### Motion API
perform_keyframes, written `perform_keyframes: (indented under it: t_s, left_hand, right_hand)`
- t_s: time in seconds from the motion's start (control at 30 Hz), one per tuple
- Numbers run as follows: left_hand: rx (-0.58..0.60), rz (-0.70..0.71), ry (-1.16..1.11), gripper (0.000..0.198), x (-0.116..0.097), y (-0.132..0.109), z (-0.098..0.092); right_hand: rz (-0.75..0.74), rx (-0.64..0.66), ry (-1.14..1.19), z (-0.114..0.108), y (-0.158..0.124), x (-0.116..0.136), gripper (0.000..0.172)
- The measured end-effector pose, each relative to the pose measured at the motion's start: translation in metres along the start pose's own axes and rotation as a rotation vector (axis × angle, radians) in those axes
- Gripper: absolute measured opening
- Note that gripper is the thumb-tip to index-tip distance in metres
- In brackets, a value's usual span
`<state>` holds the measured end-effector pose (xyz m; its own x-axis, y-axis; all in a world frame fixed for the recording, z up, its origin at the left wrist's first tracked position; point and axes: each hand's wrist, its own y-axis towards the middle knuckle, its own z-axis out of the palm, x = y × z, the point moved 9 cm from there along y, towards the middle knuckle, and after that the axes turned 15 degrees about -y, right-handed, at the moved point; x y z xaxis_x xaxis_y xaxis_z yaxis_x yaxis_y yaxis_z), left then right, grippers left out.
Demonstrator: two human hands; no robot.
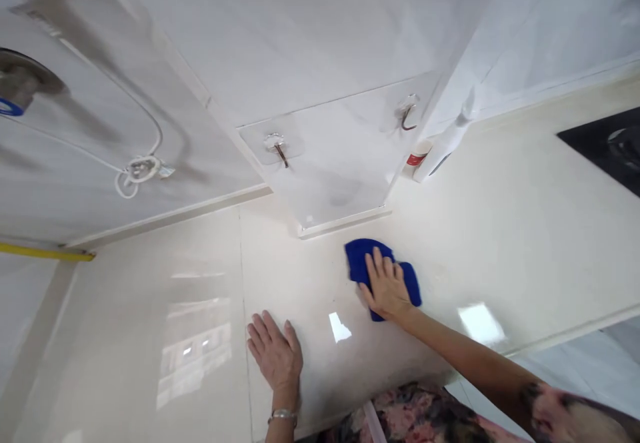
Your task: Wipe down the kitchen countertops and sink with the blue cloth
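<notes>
well to the left of the right hand, a yellow pipe runs along the wall, and a coil of white cord hangs further up; nearer, still on the left of that grip, the left hand rests palm down on the glossy counter, fingers nearly together, holding nothing. just beyond the grip stands the white boxed column with two hooks on its face. the blue cloth lies on the counter directly under the right hand, which presses it flat with spread fingers rather than bunching it. the handling looks mid-course: the cloth is laid out and under pressure, not set aside, though how much of the counter it has covered cannot be told; a few specks show just left of it and a faint mark to its right. its outline is uneven, one lobe pointing away and left toward the column, and its long axis seems to slant from there toward the right forearm, partly hidden by the hand. beyond the grip to the right are a white bottle and, furthest, a black hob
</notes>
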<state>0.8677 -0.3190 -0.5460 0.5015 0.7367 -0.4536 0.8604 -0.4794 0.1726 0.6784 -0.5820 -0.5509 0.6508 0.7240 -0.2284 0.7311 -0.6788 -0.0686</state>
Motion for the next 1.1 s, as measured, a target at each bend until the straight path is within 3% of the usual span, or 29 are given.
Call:
perform_keyframes:
  t_s: [0.13,0.23,0.4,0.5,0.63,0.77,0.93,1.0,1.1]
  left_hand:
    - [-0.018,0.029,0.018,0.068,-0.001,-0.002,-0.001]
    - [-0.026,0.032,0.007,0.068,0.0,-0.003,-0.002]
    - [-0.027,0.008,-0.023,0.068,0.007,-0.007,-0.002]
    - [-0.021,0.007,-0.013,0.069,0.012,-0.009,0.0]
    - [-0.023,-0.008,-0.02,0.072,0.021,-0.012,0.004]
    - [-0.036,-0.031,-0.049,0.072,0.024,-0.014,0.005]
    - [0.0,-0.077,-0.1,0.069,0.02,-0.01,0.003]
    - [-0.009,-0.083,-0.1,0.068,0.019,-0.008,0.001]
    - [-0.04,-0.08,-0.096,0.065,0.018,-0.006,-0.001]
  right_hand:
    - [-0.279,-0.044,0.181,-0.031,0.063,0.101,0.078]
    - [-0.427,-0.1,0.296,-0.052,0.094,0.168,0.083]
    - [-0.701,-0.163,0.392,-0.081,0.131,0.253,0.077]
    - [-0.605,-0.127,0.4,-0.088,0.186,0.262,0.076]
    - [-0.204,-0.026,0.405,-0.084,0.267,0.236,0.082]
    - [-0.01,-0.047,0.442,-0.083,0.301,0.227,0.086]
    - [-0.039,-0.114,0.534,-0.087,0.29,0.239,0.087]
    - [-0.18,-0.105,0.475,-0.089,0.264,0.255,0.085]
    - [-0.45,-0.105,0.377,-0.092,0.204,0.28,0.082]
